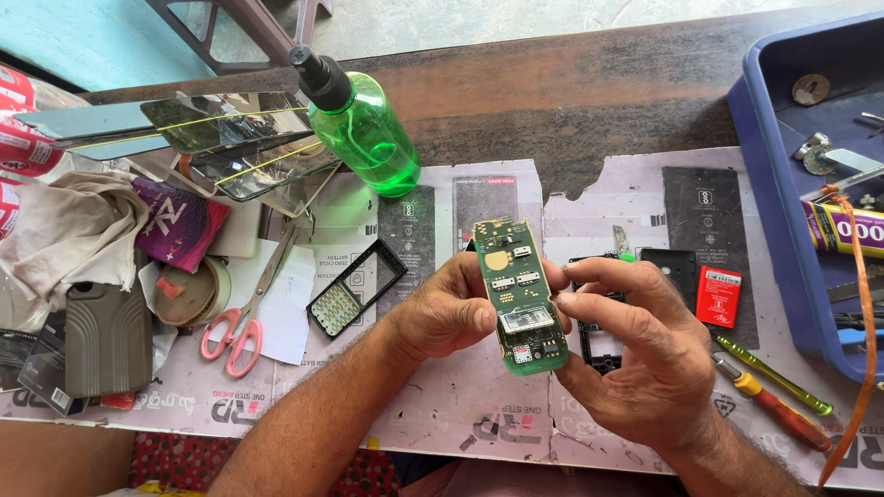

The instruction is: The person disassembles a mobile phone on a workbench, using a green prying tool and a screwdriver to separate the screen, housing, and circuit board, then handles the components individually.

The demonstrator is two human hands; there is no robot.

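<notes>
Bare green phone circuit board (518, 296) held up between both hands, above the paper-covered wooden table (589, 101).

The narrow rectangular board, studded with small metal contacts and chips, sat pinched along its long edges: the left hand (451, 313) closed on its left edge, the right hand (635, 345) closed on its right edge and lower corner. It looked light, stiff and thin, probably fragile at the soldered parts (edges seemed the safest hold, faces best left untouched). Left of the board lay a black keypad frame (354, 287), farther left pink-handled scissors (241, 324); beyond it stood a green plastic spray bottle (361, 129); right of it lay a red-and-yellow-handled screwdriver (772, 405) and a blue tray (783, 212).
</notes>
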